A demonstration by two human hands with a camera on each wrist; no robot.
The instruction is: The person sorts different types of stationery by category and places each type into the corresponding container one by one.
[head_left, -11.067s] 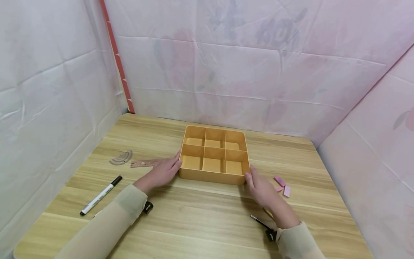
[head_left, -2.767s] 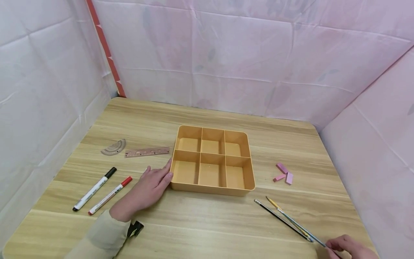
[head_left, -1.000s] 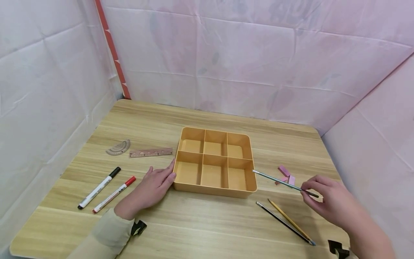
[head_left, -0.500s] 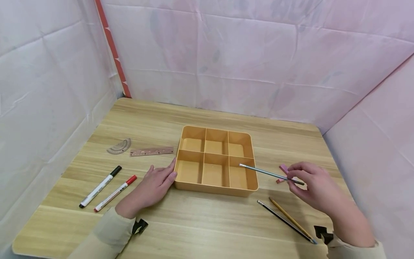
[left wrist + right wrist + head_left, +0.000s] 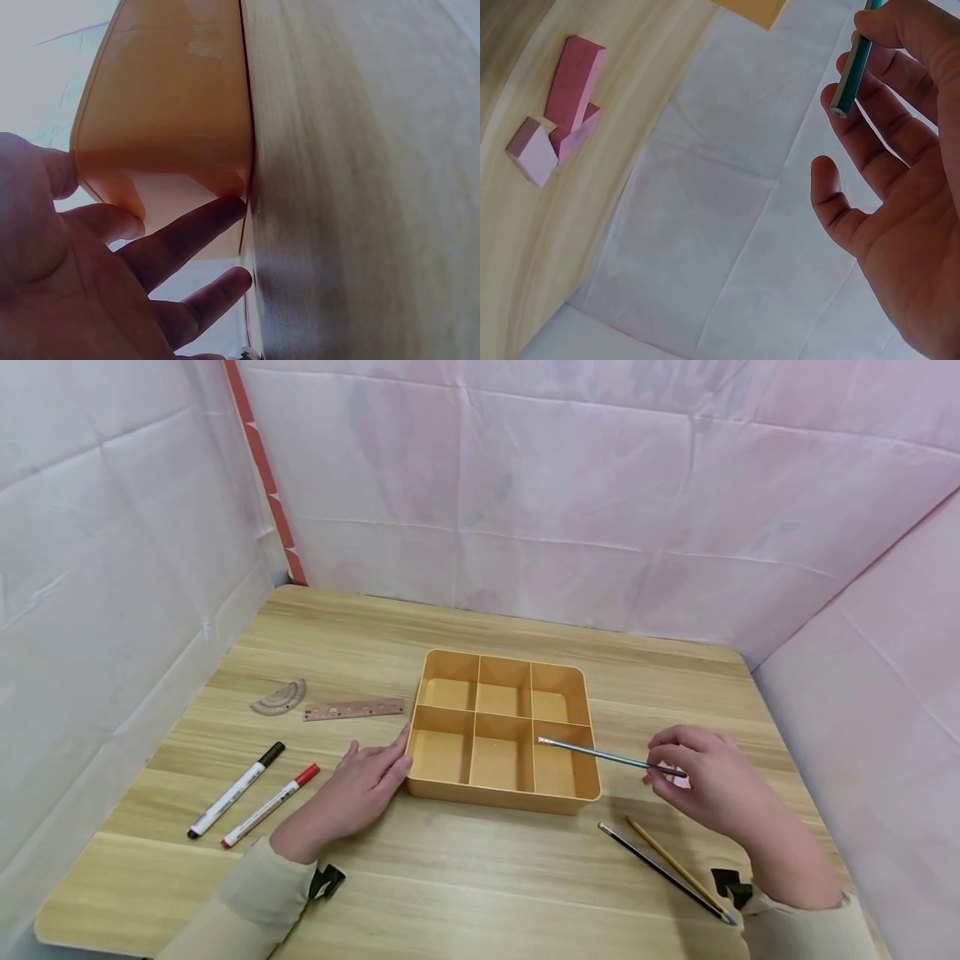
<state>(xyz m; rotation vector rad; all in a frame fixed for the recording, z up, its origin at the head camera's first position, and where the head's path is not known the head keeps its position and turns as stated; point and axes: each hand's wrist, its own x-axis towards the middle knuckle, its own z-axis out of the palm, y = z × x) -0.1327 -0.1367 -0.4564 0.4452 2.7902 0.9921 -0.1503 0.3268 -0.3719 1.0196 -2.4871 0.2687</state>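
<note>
An orange box (image 5: 491, 798) with six compartments... rather, several compartments in two rows, stands mid-table. My left hand (image 5: 348, 793) rests against its left side, fingers fairly straight on the outer wall (image 5: 169, 97) in the left wrist view. My right hand (image 5: 712, 785) pinches a teal pencil (image 5: 600, 754) between thumb and fingers near its dark end. The pencil's other end reaches over the box's front right compartment. In the right wrist view the teal pencil (image 5: 853, 75) shows its cut end, with the little finger loose.
A black pencil (image 5: 656, 868) and yellow pencil (image 5: 675, 864) lie at front right. Pink erasers (image 5: 574, 82) lie beside the right hand, mostly hidden in the head view. At left are a black marker (image 5: 236, 789), red marker (image 5: 270, 806), ruler (image 5: 352, 709) and protractor (image 5: 279, 697).
My right hand has picked the teal pencil off the table and carried it up and left until its end is over the box. The left hand stays at the box's side.
</note>
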